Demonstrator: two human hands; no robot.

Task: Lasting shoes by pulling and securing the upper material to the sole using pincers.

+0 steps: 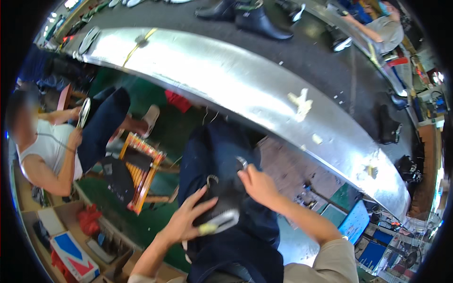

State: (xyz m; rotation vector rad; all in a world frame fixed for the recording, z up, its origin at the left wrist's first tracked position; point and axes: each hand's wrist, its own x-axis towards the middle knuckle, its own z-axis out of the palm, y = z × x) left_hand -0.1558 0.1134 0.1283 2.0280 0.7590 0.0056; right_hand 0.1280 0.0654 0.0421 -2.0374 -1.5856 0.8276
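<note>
On my lap lies a black boot [222, 200], with a pale strip [226, 220] along its near end. My left hand [188, 219] grips it from the left, fingers spread over the black surface and thumb by a yellowish patch [207, 228]. At the boot's far right side, the fingers of my right hand [257, 185] are pinched together. Just beyond those fingertips shows a small, shiny curved metal piece [242, 162]; its kind is unclear. A curved light-coloured edge [212, 179] stands up near the left fingertips.
Ahead curves a metal-edged conveyor [212, 61] with black boots [264, 23] and shoes on its dark belt. A seated co-worker [52, 151] is at left, beside a wooden stool [144, 172]. Cardboard boxes [73, 257] stand lower left, a blue panel [356, 221] right.
</note>
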